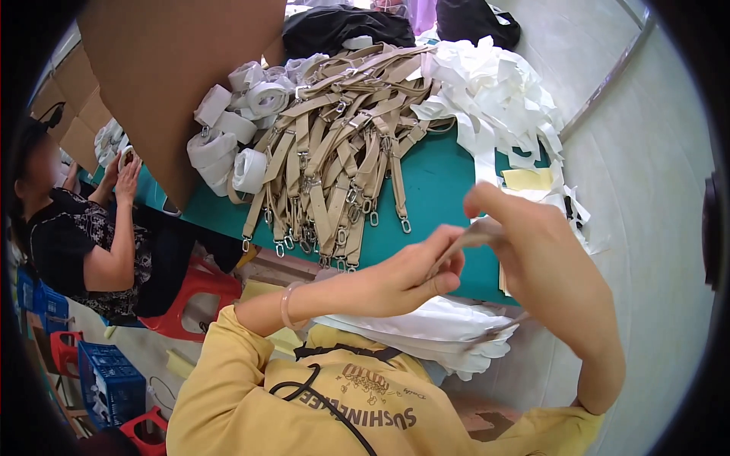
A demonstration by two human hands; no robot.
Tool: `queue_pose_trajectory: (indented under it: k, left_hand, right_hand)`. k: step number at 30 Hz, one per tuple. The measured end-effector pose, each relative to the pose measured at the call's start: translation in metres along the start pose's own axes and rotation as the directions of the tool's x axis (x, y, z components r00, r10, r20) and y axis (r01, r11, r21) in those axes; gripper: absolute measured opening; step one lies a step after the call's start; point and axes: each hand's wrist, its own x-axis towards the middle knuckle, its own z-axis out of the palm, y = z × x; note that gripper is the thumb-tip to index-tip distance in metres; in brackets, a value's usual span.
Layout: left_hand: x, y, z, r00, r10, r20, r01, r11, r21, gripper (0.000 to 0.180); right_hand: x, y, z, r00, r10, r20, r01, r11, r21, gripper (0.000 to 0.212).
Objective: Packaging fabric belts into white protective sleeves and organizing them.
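Head view: closest in, a layered bundle of thin white material [426,334] lies across the lap, below both hands. Above it, a narrow, flat beige-grey strip [474,230] spans the gap between them, its long axis rising rightward from the left hand [427,267] and bowing over toward the right hand [544,266]. Thumb and forefinger of the left hand pinch together on the strip's lower part; the right hand meets its upper part with curled fingers, though whether they clamp it I cannot tell. Beyond lies the green tabletop [427,186], bearing a heap of beige fabric straps with silver metal clips [327,163] ahead and to the left, nearer the left hand. Tangled white ribbon-like strips [494,91] sit farther ahead, beside the heap on its right.
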Motion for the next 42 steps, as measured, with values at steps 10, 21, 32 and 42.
queue_pose_trajectory:
  k: [10,21,32,42]
  left_hand:
    - [-0.046,-0.043,0.017,0.984,-0.010,-0.176,0.048,0.975,0.217,0.099]
    - [-0.029,-0.016,0.008,0.830,0.195,-0.522,0.131,0.842,0.523,0.032]
    - [-0.018,-0.011,0.013,0.787,0.241,-0.568,0.128,0.837,0.532,0.027]
    - [-0.030,0.019,0.006,0.773,0.181,-0.608,0.219,0.824,0.523,0.025]
  right_hand:
    - [-0.008,0.005,-0.035,0.999,-0.033,-0.010,0.032,0.999,-0.029,0.021]
    - [-0.014,-0.027,-0.039,0.999,-0.009,-0.044,0.000,0.977,-0.212,0.015]
    - [-0.005,-0.042,-0.012,1.000,0.007,0.013,-0.003,0.956,-0.292,0.022]
    - [-0.001,-0.053,0.000,0.999,-0.009,-0.036,-0.004,0.941,-0.338,0.014]
